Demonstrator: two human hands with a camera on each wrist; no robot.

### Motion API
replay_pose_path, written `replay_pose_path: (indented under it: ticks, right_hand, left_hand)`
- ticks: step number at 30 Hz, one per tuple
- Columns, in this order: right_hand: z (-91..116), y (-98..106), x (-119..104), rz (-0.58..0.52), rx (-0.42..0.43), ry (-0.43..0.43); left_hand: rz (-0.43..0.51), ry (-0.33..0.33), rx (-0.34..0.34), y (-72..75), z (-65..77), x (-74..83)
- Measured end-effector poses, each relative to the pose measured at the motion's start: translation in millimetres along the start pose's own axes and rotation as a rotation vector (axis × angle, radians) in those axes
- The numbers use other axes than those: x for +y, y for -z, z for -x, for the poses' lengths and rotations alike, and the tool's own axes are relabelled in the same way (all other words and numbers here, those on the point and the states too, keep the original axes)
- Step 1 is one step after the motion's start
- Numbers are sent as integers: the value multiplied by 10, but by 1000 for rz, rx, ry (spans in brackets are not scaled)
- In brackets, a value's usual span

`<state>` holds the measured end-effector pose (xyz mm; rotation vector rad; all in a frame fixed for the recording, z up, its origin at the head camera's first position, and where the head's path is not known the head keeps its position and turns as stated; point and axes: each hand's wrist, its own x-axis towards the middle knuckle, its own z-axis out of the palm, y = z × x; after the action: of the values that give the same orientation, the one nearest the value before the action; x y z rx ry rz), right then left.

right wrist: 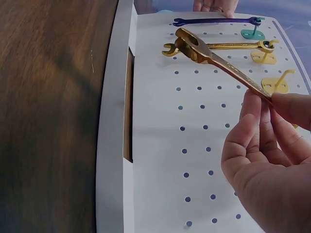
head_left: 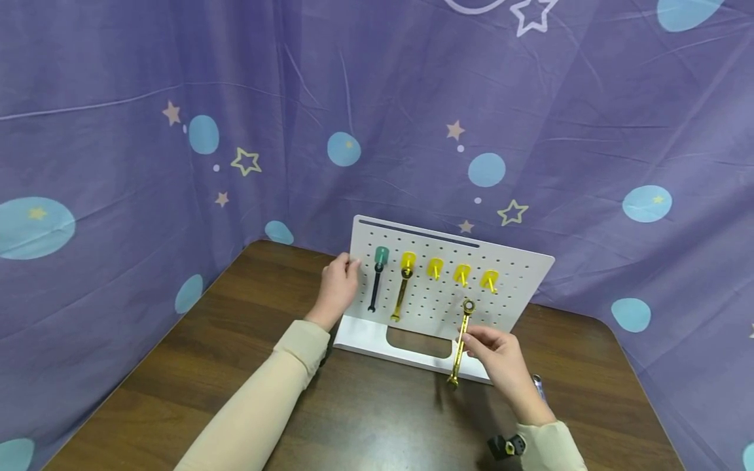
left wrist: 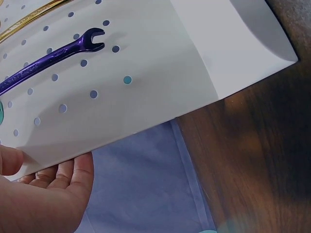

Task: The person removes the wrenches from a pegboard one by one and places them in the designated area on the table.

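Right fingers (right wrist: 290,140) nearly together, wrench (right wrist: 233,72) between.

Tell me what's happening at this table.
A person's left hand grips the left edge of a white pegboard, while the right hand pinches a gold wrench in front of it, off the hooks. A purple wrench hangs from the green hook, and another gold-colored wrench hangs from the yellow hook next to it. The three remaining yellow hooks carry no wrench at this moment.
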<state>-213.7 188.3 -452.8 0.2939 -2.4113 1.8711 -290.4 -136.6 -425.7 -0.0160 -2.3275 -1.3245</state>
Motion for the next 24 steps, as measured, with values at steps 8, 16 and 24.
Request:
replay_pose_path:
  ticks: [8, 16, 24]
  right_hand:
    - [28, 56, 45, 9, 13, -8]
    - [81, 94, 36, -3, 22, -25]
    - [108, 167, 70, 22, 31, -11]
  left_hand:
    - [2, 1, 1, -8, -6, -13]
    - [11, 2, -5, -9, 3, -17]
    - [12, -5, 1, 2, 0, -4]
